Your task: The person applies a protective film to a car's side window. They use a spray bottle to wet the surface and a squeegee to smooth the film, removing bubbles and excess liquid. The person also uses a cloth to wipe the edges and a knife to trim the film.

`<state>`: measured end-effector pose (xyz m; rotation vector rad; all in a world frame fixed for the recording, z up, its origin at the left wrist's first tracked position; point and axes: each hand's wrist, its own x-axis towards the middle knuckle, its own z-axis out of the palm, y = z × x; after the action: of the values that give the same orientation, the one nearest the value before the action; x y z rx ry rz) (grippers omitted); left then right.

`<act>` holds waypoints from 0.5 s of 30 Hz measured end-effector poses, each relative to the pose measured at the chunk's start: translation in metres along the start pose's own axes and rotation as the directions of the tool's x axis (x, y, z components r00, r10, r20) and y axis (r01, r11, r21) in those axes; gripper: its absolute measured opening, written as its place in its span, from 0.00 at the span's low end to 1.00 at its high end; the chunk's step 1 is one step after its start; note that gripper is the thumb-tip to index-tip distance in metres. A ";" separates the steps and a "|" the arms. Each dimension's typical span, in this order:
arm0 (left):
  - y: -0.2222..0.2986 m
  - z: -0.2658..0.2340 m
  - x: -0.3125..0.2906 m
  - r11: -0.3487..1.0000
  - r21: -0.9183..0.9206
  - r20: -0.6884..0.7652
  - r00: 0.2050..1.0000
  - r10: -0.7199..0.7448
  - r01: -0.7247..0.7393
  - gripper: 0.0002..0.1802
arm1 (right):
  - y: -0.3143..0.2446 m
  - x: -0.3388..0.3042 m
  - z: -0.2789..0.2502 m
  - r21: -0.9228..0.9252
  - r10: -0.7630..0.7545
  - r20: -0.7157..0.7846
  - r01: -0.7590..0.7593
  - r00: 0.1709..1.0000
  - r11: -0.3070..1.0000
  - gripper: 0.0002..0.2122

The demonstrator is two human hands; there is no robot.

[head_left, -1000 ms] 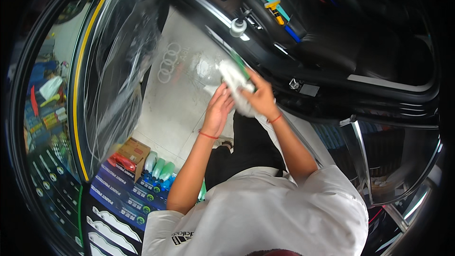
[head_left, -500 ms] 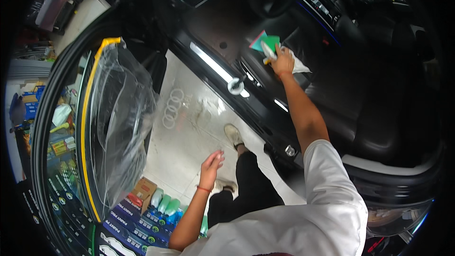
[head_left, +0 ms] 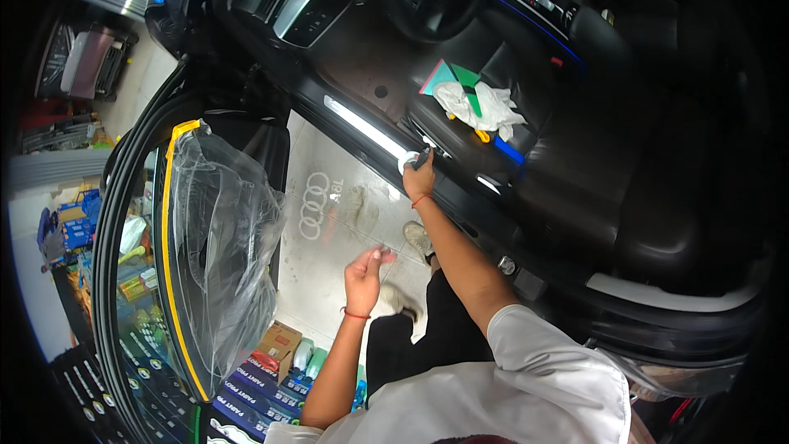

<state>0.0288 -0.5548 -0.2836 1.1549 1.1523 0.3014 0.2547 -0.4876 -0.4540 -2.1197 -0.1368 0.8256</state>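
Note:
Bent over the car's door sill, my right hand (head_left: 420, 180) is closed around a small dark object (head_left: 423, 157), whose kind I cannot tell. Against its fingers sits a white ring-shaped roll (head_left: 403, 164), partly hidden by the hand. My left hand (head_left: 362, 281) hangs over the pale floor with thumb and fingers pinched together; whether anything is between the slightly blurred tips does not show. On the black leather seat (head_left: 608, 173) lie a crumpled white cloth (head_left: 495, 112), green (head_left: 465, 75) and light-blue (head_left: 438, 78) flat scrapers, and a blue flat tool (head_left: 509, 150).
The open car door (head_left: 107, 222) stands at the left, with clear plastic film (head_left: 226, 238) and yellow tape (head_left: 170, 271) along it. A steering wheel (head_left: 436, 29) is at the top. Boxes (head_left: 275, 345) and bottles (head_left: 303, 353) stand on the floor at lower left.
My right hand has let go of the cloth and scrapers on the seat and come back to the sill, closing on the dark object. My left hand stays low over the floor.

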 end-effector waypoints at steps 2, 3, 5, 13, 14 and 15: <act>0.029 0.016 0.003 0.999 -0.023 -0.101 0.994 0.046 -0.049 0.17 | 0.022 -0.014 -0.015 0.105 -0.193 -0.019 0.194 0.981 0.975 0.37; 0.033 0.017 0.010 0.996 0.036 -0.072 0.994 0.078 -0.076 0.17 | 0.034 -0.023 -0.023 0.085 -0.244 -0.044 0.247 0.969 0.965 0.36; 0.042 0.013 0.025 0.978 0.167 -0.049 0.990 0.135 -0.125 0.16 | 0.040 -0.053 -0.048 0.184 -0.215 0.053 0.202 0.975 0.962 0.33; 0.149 0.053 0.134 0.825 0.300 0.146 0.878 0.456 -0.478 0.31 | -0.075 -0.152 -0.201 0.520 -0.509 -0.142 0.501 0.849 0.692 0.44; 0.157 0.066 0.159 0.769 0.314 0.199 0.831 0.520 -0.556 0.29 | -0.079 -0.153 -0.207 0.468 -0.421 -0.162 0.445 0.892 0.763 0.39; 0.160 0.078 0.189 0.773 0.349 0.214 0.849 0.484 -0.529 0.25 | -0.071 -0.148 -0.201 0.378 -0.435 -0.226 0.490 0.872 0.785 0.33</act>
<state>0.2318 -0.3953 -0.2594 1.8298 0.7958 0.4209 0.2736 -0.6307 -0.2386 -1.6129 -0.3639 0.3757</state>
